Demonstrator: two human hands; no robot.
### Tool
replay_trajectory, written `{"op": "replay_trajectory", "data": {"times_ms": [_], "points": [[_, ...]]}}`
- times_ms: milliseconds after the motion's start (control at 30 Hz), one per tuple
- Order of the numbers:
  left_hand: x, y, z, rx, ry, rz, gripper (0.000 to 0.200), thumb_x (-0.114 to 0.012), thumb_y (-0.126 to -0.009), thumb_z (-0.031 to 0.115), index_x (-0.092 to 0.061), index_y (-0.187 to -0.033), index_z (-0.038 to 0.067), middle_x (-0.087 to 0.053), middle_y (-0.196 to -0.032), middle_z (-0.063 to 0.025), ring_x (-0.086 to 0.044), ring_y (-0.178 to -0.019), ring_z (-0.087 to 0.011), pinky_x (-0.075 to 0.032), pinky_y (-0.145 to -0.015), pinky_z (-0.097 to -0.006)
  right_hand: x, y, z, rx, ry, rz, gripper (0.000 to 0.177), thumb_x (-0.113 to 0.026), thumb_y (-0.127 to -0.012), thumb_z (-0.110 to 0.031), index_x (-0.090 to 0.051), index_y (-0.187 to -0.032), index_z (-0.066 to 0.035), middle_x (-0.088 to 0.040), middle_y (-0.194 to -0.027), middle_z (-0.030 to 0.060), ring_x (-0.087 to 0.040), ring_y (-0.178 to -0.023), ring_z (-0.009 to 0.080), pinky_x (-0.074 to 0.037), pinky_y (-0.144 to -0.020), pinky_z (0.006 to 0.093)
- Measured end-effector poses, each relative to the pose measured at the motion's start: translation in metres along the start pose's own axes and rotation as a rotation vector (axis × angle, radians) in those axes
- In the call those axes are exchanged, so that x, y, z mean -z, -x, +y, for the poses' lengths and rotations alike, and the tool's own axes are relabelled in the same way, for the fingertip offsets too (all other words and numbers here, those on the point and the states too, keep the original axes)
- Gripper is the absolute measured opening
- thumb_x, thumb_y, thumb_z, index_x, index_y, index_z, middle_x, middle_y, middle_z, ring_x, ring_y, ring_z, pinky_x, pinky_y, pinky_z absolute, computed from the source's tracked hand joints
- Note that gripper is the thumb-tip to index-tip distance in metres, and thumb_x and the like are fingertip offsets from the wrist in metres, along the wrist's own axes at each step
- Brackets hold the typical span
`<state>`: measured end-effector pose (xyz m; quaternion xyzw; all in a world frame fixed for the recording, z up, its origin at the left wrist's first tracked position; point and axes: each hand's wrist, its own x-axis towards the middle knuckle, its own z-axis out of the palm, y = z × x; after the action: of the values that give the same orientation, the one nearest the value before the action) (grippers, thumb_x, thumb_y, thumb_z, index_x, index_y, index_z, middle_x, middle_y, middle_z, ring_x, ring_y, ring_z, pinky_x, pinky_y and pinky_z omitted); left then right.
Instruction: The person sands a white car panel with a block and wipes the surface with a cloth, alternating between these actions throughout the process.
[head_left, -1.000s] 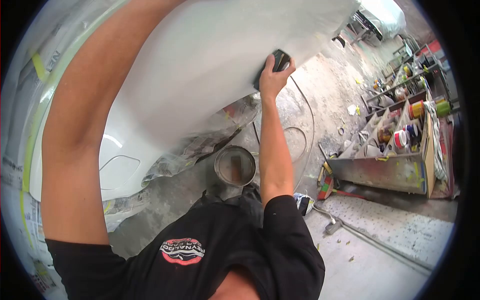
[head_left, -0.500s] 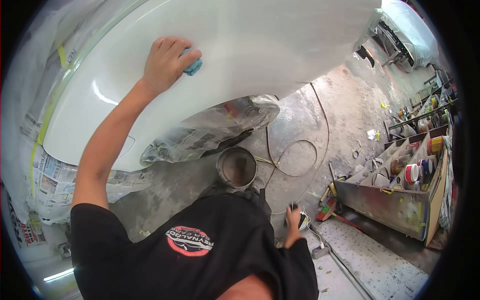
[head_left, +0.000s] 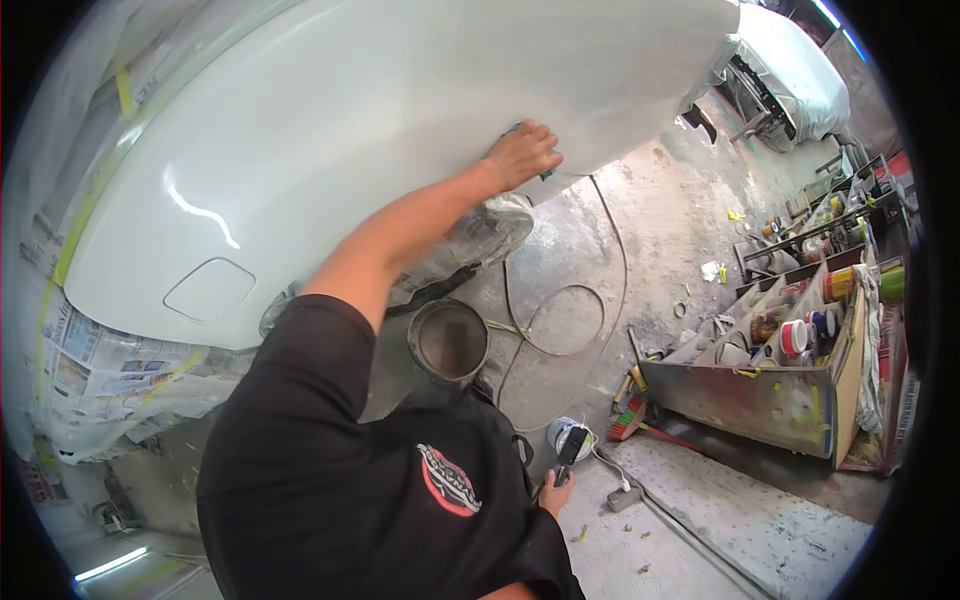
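Note:
My left hand (head_left: 522, 157) is closed around a blue-green cloth (head_left: 547, 174) and presses it on the pale car panel (head_left: 330, 110), close to its lower edge. Only bits of the cloth show past the fingers. Low in the view, my right hand (head_left: 556, 494) grips a dark, narrow tool (head_left: 572, 447) that points up, away from the panel. A round bucket (head_left: 414, 345) of murky liquid stands on the floor between my arms, with a brownish rectangular shape visible in it. Masking film and newspaper (head_left: 110, 365) cover the area around the panel.
A hose (head_left: 603, 300) lies looped on the concrete floor. At the right stands a divided wooden bin (head_left: 740, 400) of cans and tapes, with a red-and-green brush (head_left: 628, 418) beside it. A white tub (head_left: 562, 430) and cables are near my right hand. A plastic-covered car part (head_left: 800, 70) is farther back.
My left hand has slid right and down across the panel with the cloth. My right hand has moved lower and slightly left, and its dark tool shows more clearly. The view has shifted.

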<state>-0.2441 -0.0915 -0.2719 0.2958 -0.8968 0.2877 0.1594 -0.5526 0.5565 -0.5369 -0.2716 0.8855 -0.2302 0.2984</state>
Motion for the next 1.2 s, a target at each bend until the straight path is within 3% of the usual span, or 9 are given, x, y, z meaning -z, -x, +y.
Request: {"op": "replay_trajectory", "data": {"times_ms": [333, 533, 633, 700, 767, 833, 900, 1067, 1200], "points": [[0.201, 0.200, -0.054, 0.526, -0.082, 0.362, 0.036, -0.069, -0.074, 0.007, -0.068, -0.105, 0.024, -0.064, -0.106, 0.0012, -0.060, -0.104, -0.0219, -0.038, -0.091, -0.0428, 0.008, -0.003, 0.048, 0.018, 0.440, -0.012, 0.076, -0.076, -0.087, -0.033, -0.040, -0.142, 0.005, -0.051, -0.138, 0.0280, -0.053, -0.128, 0.0413, -0.041, -0.108, 0.0446], [0.276, 0.333, -0.067, 0.855, -0.324, 0.517, 0.044, -0.074, -0.066, 0.009, -0.066, -0.107, 0.022, -0.063, -0.104, 0.0000, -0.058, -0.102, -0.0254, -0.037, -0.090, -0.0428, 0.005, -0.154, -0.046, 0.436, 0.376, 0.080, 0.079, -0.077, -0.085, -0.032, -0.036, -0.142, 0.006, -0.049, -0.136, 0.0283, -0.053, -0.126, 0.0416, -0.042, -0.107, 0.0456], [0.300, 0.368, -0.082, 0.970, -0.467, 0.629, 0.041, -0.071, -0.068, 0.006, -0.067, -0.107, 0.015, -0.064, -0.102, -0.0042, -0.058, -0.100, -0.0289, -0.037, -0.090, -0.0443, -0.003, -0.231, -0.151, 0.443, 0.211, -0.080, 0.079, -0.076, -0.087, -0.028, -0.034, -0.144, 0.006, -0.047, -0.138, 0.0304, -0.053, -0.127, 0.0427, -0.042, -0.107, 0.0458], [0.310, 0.372, -0.100, 1.122, -0.531, 0.852, 0.037, -0.069, -0.073, 0.007, -0.068, -0.109, 0.012, -0.065, -0.104, -0.0081, -0.058, -0.104, -0.0319, -0.037, -0.096, -0.0482, -0.006, -0.243, -0.236, 0.534, 0.143, -0.149, 0.081, -0.075, -0.088, -0.034, -0.036, -0.142, 0.011, -0.051, -0.135, 0.0312, -0.051, -0.128, 0.0424, -0.039, -0.110, 0.0451], [0.331, 0.353, -0.114, 1.233, -0.678, 0.902, 0.029, -0.078, -0.089, 0.021, -0.065, -0.107, 0.002, -0.067, -0.102, -0.0132, -0.065, -0.093, -0.0273, -0.052, -0.084, -0.0376, -0.022, -0.286, -0.280, 0.833, 0.203, -0.156, 0.064, -0.072, -0.091, -0.022, -0.040, -0.140, 0.003, -0.056, -0.132, 0.0256, -0.058, -0.120, 0.0386, -0.044, -0.104, 0.0434], [0.334, 0.336, -0.136, 1.173, -0.642, 1.107, 0.035, -0.078, -0.089, 0.022, -0.063, -0.113, 0.001, -0.069, -0.104, -0.0140, -0.068, -0.092, -0.0256, -0.054, -0.081, -0.0360, -0.020, -0.278, -0.350, 0.697, 0.135, -0.251, 0.067, -0.074, -0.090, -0.030, -0.042, -0.142, -0.001, -0.057, -0.131, 0.0244, -0.058, -0.121, 0.0382, -0.044, -0.104, 0.0433], [0.318, 0.263, -0.127, 1.268, -0.047, 1.493, 0.041, -0.075, -0.088, 0.018, -0.060, -0.122, 0.001, -0.067, -0.113, -0.0151, -0.066, -0.103, -0.0314, -0.051, -0.089, -0.0424, -0.027, -0.286, -0.393, 0.836, 0.123, -0.291, 0.075, -0.074, -0.089, -0.033, -0.039, -0.146, 0.000, -0.055, -0.135, 0.0279, -0.055, -0.126, 0.0418, -0.043, -0.106, 0.0442], [0.239, 0.180, -0.143, 1.412, -1.096, 1.032, 0.040, -0.066, -0.096, 0.019, -0.058, -0.130, 0.000, -0.063, -0.114, -0.0221, -0.055, -0.112, -0.0368, -0.040, -0.099, -0.0492, -0.032, -0.294, -0.492, 1.394, 0.033, -0.239, 0.072, -0.078, -0.084, -0.017, -0.043, -0.144, 0.003, -0.059, -0.125, 0.0279, -0.057, -0.114, 0.0456, -0.046, -0.098, 0.0492], [0.232, 0.158, -0.138, 1.391, -1.076, 1.012, 0.043, -0.063, -0.096, 0.022, -0.057, -0.131, -0.002, -0.059, -0.123, -0.0238, -0.051, -0.118, -0.0397, -0.036, -0.104, -0.0504, -0.025, -0.268, -0.587, 1.702, -0.101, -0.166, 0.080, -0.085, -0.076, -0.011, -0.045, -0.145, -0.001, -0.062, -0.113, 0.0227, -0.061, -0.101, 0.0416, -0.048, -0.086, 0.0489]]}}
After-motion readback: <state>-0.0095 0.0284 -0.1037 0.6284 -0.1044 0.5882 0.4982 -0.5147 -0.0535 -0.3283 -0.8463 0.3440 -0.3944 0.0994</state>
